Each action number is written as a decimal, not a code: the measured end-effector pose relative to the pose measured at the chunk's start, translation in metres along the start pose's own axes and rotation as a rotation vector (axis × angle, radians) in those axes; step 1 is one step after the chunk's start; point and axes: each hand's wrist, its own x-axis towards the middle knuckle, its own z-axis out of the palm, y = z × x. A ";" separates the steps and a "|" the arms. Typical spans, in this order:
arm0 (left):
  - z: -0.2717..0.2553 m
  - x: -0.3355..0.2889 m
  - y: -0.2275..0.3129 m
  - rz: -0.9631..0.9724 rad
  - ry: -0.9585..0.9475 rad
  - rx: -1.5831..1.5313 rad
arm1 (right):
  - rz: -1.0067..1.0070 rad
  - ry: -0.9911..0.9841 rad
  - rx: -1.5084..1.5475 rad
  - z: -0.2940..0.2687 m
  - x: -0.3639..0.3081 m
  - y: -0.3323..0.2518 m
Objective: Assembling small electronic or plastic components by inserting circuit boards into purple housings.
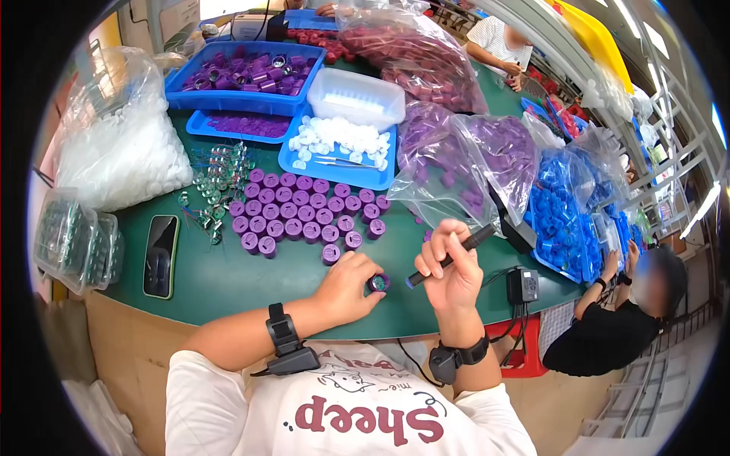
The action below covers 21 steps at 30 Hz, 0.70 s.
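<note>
My left hand (351, 289) rests on the green table near its front edge, with fingers closed round a small purple cylindrical housing (378, 283). The housing's open end faces up and shows green inside. Raised to the right of it, my right hand (450, 273) grips a black pen-shaped tool (475, 239) that slants across the fingers; its lower left end is blue. Beyond my left hand stand several rows of purple caps (304, 213), each with a slot-like mark on top. Loose green circuit boards with wires (220, 178) lie left of them.
A phone (160, 256) lies left. Behind the caps are a blue tray of white discs and tweezers (380, 179), a blue bin of purple parts (173, 97) and bags of purple parts (498, 152). A black box with cables (523, 286) sits right. Other people work nearby.
</note>
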 end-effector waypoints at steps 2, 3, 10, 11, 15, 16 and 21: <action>0.000 -0.001 -0.002 0.002 -0.013 -0.006 | -0.011 -0.328 0.553 -0.003 0.005 0.012; 0.002 -0.001 -0.002 -0.004 -0.004 -0.007 | -0.003 -0.335 0.551 0.001 0.005 0.010; 0.003 0.000 -0.001 0.003 0.014 0.009 | 0.047 -0.343 0.470 0.015 0.015 0.001; 0.004 0.000 -0.002 0.004 0.023 0.010 | -0.001 -0.339 0.410 0.019 0.014 0.002; 0.005 -0.001 -0.004 0.026 0.020 0.006 | -0.106 -0.418 0.307 0.032 0.010 0.004; 0.004 0.000 -0.003 0.029 0.019 0.000 | -0.100 -0.423 0.248 0.034 0.010 0.005; 0.002 0.002 -0.003 0.021 0.028 -0.004 | -0.109 -0.508 0.260 0.031 0.007 -0.003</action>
